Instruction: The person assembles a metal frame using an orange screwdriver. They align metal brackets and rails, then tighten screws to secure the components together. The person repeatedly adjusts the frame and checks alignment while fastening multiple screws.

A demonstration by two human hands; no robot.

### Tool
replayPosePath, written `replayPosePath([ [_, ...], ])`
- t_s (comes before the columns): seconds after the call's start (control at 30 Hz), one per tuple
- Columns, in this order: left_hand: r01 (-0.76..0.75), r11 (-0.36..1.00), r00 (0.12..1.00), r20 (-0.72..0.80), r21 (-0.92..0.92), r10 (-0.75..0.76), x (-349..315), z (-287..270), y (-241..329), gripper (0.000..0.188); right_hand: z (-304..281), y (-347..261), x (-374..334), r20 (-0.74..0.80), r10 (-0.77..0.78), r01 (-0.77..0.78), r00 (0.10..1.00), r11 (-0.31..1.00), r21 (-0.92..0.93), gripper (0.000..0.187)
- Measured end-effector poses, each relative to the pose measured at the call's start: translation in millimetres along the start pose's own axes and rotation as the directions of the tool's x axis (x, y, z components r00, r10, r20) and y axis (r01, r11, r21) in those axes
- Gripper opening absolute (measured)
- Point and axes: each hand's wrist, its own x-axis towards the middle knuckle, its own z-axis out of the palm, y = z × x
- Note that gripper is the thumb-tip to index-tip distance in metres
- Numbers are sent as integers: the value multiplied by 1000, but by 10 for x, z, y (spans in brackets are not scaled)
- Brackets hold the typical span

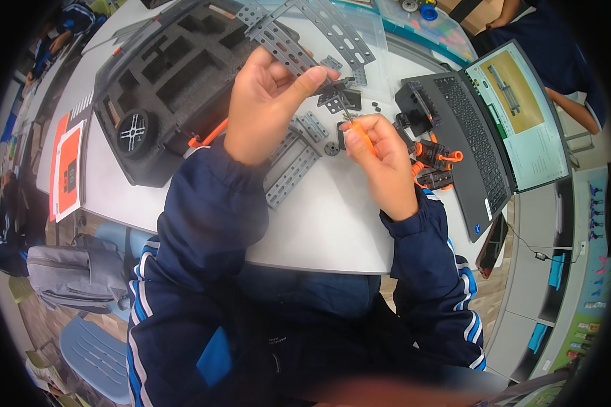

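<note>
My left hand is closed on a grey perforated metal frame, holding it up over the table with the thumb on one beam. In my right hand is a screwdriver with an orange handle, pinched between thumb and fingers. The driver's tip points up at a small dark bracket near the frame's lower end; whether it sits in a screw I cannot tell. Below the frame lie grey perforated beams and a small round grey part. Beside my right hand are black and orange parts.
An open dark case with foam slots and a black wheel stands at left. At right is an open laptop showing a beam model. Orange and white booklets lie at the left edge, and a clear bin stands at the back.
</note>
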Motion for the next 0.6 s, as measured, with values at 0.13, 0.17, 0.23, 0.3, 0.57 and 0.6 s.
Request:
replayPosePath([
  [0.13,20,1000,1000,15,13,-20,8,-13,18,32,-91,-44,46,89,166,-178,982,971,159,32],
  [0.17,18,1000,1000,17,10,-18,6,-11,17,33,-104,-49,51,114,192,-211,975,958,195,35],
  [0.23,14,1000,1000,21,4,-14,1,-3,14,33,-123,-58,54,162,226,-262,961,932,251,38],
  [0.3,11,1000,1000,28,1,-11,-2,-4,11,33,-131,-61,50,207,244,-298,948,908,294,36],
  [0.57,-12,995,1000,20,102,10,-3,-52,-35,34,-85,-4,37,45,133,-137,990,986,98,22],
  [0.6,-14,996,1000,16,88,12,-4,-52,-44,34,-74,9,31,8,95,-95,995,995,36,18],
])
